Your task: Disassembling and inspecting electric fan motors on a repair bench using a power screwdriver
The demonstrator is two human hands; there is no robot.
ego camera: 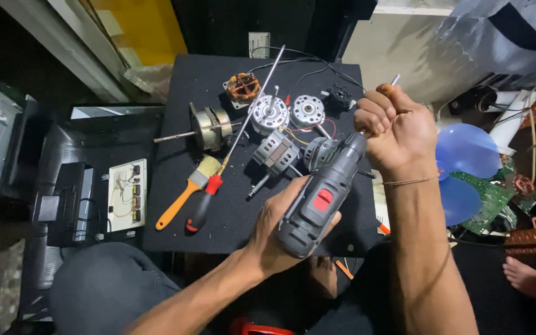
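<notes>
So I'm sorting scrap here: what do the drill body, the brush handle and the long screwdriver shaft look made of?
Drill: likely grey moulded plastic, matte, red switch. Brush handle: glossy orange, plastic or painted wood, hard to tell. Screwdriver shaft: bare metal, thin and shiny silver.

One grey drill (pixel 317 205), one paintbrush (pixel 188 189), one long screwdriver (pixel 231 155), two blue fan blades (pixel 466 151).
</notes>
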